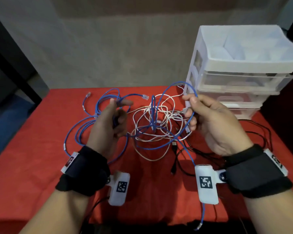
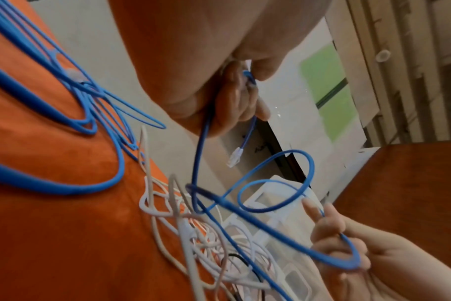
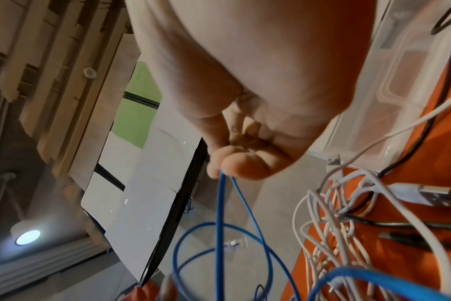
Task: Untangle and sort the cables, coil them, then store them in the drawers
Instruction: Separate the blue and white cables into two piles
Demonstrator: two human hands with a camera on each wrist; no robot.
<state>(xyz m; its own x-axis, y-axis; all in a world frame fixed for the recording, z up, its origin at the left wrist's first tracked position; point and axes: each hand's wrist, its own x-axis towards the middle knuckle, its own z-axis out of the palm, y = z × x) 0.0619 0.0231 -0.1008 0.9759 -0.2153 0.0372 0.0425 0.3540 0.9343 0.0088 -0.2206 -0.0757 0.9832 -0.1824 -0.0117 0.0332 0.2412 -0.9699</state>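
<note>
Blue network cable point(image 1: 178, 82) lies in loops on the left of the red table point(image 1: 41, 166) and runs through a tangle of white cables point(image 1: 159, 119) in the middle. My left hand point(image 1: 120, 112) is raised above the table and pinches the blue cable point(image 2: 201, 154) just behind a clear plug point(image 2: 234, 156), which dangles free. My right hand point(image 1: 189, 112) is also raised and holds a lifted loop of the same blue cable point(image 3: 220, 203) between thumb and fingers point(image 3: 224, 169). It shows in the left wrist view too, as the right hand point(image 2: 335, 244).
A white plastic drawer unit point(image 1: 243, 65) stands at the back right, its drawers translucent. Black cables point(image 1: 174, 147) spread over the right side of the table, near a white USB plug point(image 3: 425, 195). One blue cable end point(image 1: 200, 225) hangs over the table's front edge.
</note>
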